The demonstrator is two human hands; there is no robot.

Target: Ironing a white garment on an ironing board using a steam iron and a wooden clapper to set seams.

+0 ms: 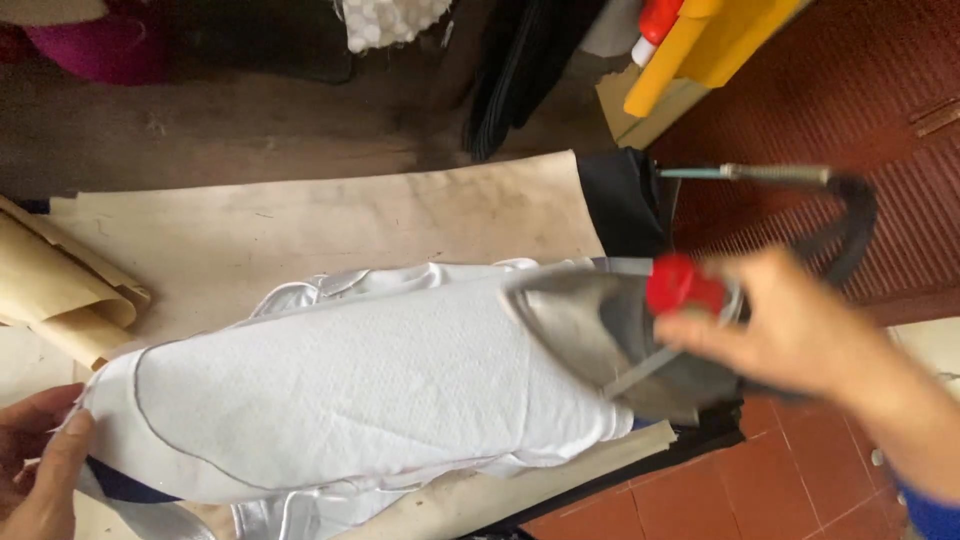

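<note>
Down below the head camera, a person presses a piece of white textured fabric [340, 395] on a padded board covered in stained beige cloth [330, 215]. The fabric is a long rounded panel with a thin dark line traced near its edge, lying across the board from lower left to centre right, with glossy white lining showing beneath it.

The right hand [800, 325] is wrapped closed around the handle of a silver iron [590, 330], fingers curled tight beside a red knob [680, 285] on top. The iron's pointed nose faces left and its soleplate rests on the right end of the white panel. A dark hose or cord [850, 225] loops up behind the hand to a metal fitting.

The left hand [40, 460] sits at the lower left edge of view, pinching the panel's left end between thumb and fingers, holding it taut.

Crumpled brown paper [60, 290] lies at the far left. Dark cloth [625, 205] hangs off the board's right end, above a red tiled floor [800, 480]. Yellow and red objects sit at the top right.

Risks, judged from this arrangement: if the iron rests too long in one spot, the white fabric or the glossy lining under it could scorch or go shiny. The lining looks bunched at the upper edge, so a pass over it might set creases. The looping hose could snag and tug the iron off line. The pinching fingers lie in the iron's path, should it travel the full length.
</note>
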